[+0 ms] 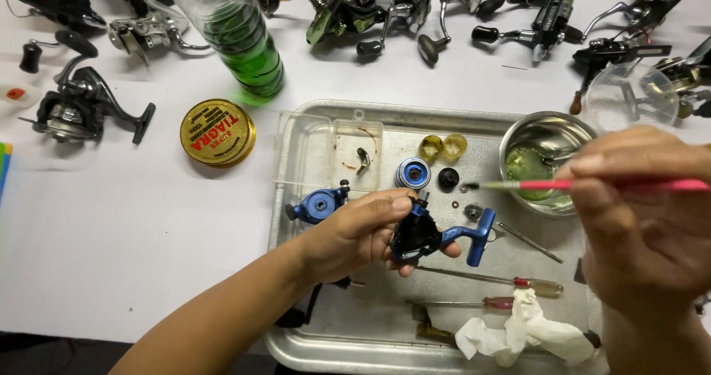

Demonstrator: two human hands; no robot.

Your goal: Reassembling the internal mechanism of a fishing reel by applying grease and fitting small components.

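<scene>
My left hand (355, 234) grips a blue and black fishing reel body (422, 234) over a metal tray (311, 349), its foot pointing right. My right hand (644, 212) pinches a thin brush with a pink handle (585, 185), its tip just left of a small steel bowl (518, 141) holding green liquid. On the tray lie a blue reel side cover (318, 206), a blue spool part (412, 173), a black cap (448, 178), two yellow caps (443, 147) and small washers.
Two red-handled screwdrivers (511, 282), a crumpled white tissue (518, 334) and a clear plastic lid (329, 153) lie in the tray. A green-liquid bottle (241, 38), a gold round tin (217, 132), a clear cup (629, 97) and several fishing reels (81, 108) crowd the white table.
</scene>
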